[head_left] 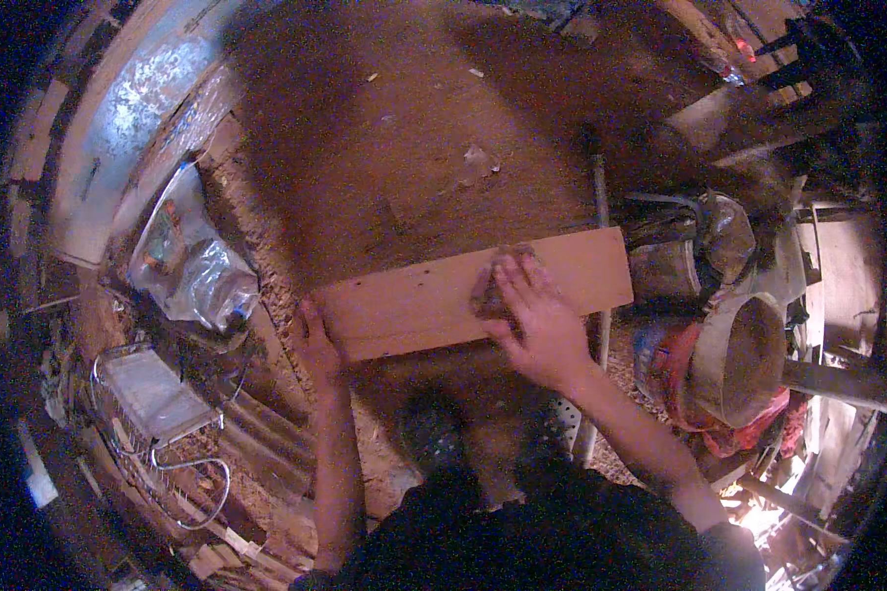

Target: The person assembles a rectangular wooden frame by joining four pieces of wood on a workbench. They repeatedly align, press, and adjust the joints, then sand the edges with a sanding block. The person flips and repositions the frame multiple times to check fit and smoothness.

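A flat wooden board lies crosswise in front of me, slightly tilted up to the right. My left hand grips its left end, fingers wrapped on the edge. My right hand presses flat on a brownish piece of sandpaper lying on the board's right half. My forearms come in from the lower edge, and my dark top fills the bottom of the view.
Brown earthen floor with wood shavings lies beyond. At left are a clear plastic bag and a wire rack. At right stand metal cans, a wooden bowl on red cloth, and a metal rod.
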A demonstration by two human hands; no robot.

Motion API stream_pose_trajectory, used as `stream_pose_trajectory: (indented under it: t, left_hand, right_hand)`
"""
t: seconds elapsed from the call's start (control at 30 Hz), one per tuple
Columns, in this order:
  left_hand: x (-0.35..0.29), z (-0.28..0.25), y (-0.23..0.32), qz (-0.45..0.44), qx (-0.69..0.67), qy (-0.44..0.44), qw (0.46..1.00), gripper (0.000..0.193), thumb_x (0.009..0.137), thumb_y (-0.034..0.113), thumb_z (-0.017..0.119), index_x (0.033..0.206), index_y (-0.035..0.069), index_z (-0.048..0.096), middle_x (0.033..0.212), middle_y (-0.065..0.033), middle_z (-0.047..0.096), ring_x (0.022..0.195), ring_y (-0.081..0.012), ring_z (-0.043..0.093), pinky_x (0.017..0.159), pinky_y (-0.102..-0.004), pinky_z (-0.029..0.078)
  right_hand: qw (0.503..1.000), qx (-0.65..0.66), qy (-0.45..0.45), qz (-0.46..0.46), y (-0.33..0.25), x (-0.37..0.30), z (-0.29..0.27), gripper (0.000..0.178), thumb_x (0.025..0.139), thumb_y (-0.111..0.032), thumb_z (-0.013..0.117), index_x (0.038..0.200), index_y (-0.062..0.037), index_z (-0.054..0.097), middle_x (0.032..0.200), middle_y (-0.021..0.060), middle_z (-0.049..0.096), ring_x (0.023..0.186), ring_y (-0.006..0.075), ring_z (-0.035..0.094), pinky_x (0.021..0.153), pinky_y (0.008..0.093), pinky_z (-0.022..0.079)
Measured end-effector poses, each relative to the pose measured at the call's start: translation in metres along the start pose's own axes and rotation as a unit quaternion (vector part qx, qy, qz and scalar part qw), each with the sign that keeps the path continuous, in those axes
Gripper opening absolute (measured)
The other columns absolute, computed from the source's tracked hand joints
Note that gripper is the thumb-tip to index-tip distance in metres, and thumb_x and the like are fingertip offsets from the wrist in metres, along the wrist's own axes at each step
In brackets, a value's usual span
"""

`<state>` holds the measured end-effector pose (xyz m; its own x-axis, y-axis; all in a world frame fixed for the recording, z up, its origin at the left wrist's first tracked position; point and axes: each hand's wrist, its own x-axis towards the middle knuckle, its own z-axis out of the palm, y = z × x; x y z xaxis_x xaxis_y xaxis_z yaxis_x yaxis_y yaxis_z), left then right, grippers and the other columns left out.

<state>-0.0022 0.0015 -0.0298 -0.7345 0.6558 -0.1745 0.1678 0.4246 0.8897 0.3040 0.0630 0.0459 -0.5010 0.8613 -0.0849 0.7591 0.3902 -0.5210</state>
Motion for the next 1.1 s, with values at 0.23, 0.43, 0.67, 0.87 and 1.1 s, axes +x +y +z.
stream_pose_trajectory:
  t: [0.23, 0.43, 0.67, 0.87, 1.1]
  left_hand:
    - [-0.002, -0.017, 0.009, 0.133, 0.323, 0.017, 0.937, 0.047, 0.101, 0.034, 0.033, 0.135, 0.003, 0.039, 0.134, -0.016, 0.046, 0.122, -0.0269, 0.044, 0.103, -0.0346, 0.035]
    - [-0.029, -0.021, 0.026, -0.021, -0.233, -0.057, 0.971, 0.062, 0.099, 0.051, 0.028, 0.128, 0.001, 0.049, 0.128, -0.013, 0.052, 0.12, -0.0257, 0.047, 0.104, -0.0391, 0.035]
    - [-0.015, -0.037, -0.01, 0.078, -0.299, -0.086, 0.947, 0.063, 0.098, 0.052, 0.028, 0.135, 0.002, 0.041, 0.137, -0.0145, 0.045, 0.128, -0.0283, 0.04, 0.109, -0.0421, 0.028]
    - [-0.011, -0.008, -0.02, 0.12, -0.299, -0.083, 0.943, 0.085, 0.088, 0.069, 0.028, 0.136, 0.001, 0.038, 0.14, -0.0156, 0.041, 0.131, -0.0289, 0.036, 0.111, -0.0425, 0.025]
    - [0.007, 0.017, -0.019, 0.215, -0.286, -0.137, 0.924, 0.103, 0.077, 0.082, 0.032, 0.136, -0.002, 0.037, 0.139, -0.0172, 0.042, 0.13, -0.028, 0.036, 0.11, -0.041, 0.025]
  right_hand:
    - [0.986, 0.035, -0.021, -0.16, -0.067, 0.053, 0.05, 0.063, 0.089, -0.043, 0.051, 0.132, 0.0019, 0.043, 0.141, 0.0164, 0.042, 0.133, 0.0358, 0.034, 0.11, 0.0455, 0.029]
    - [0.958, 0.127, -0.111, -0.23, -0.119, 0.075, 0.076, 0.063, 0.09, -0.045, 0.05, 0.131, 0.0031, 0.045, 0.142, 0.0156, 0.041, 0.135, 0.0338, 0.031, 0.111, 0.0442, 0.027]
    - [0.955, 0.108, -0.087, -0.263, -0.115, 0.038, 0.081, 0.056, 0.085, -0.031, 0.059, 0.131, -0.0012, 0.046, 0.14, 0.0126, 0.043, 0.135, 0.0312, 0.032, 0.111, 0.0432, 0.029]
    - [0.978, 0.016, 0.0, -0.206, -0.052, -0.006, 0.048, 0.055, 0.079, -0.024, 0.065, 0.128, -0.0056, 0.051, 0.135, 0.009, 0.05, 0.13, 0.0307, 0.041, 0.106, 0.0413, 0.037]
    - [0.988, -0.022, 0.08, -0.133, 0.024, -0.078, 0.026, 0.056, 0.075, -0.014, 0.069, 0.128, -0.004, 0.051, 0.136, 0.0145, 0.049, 0.128, 0.0368, 0.043, 0.104, 0.0462, 0.039]
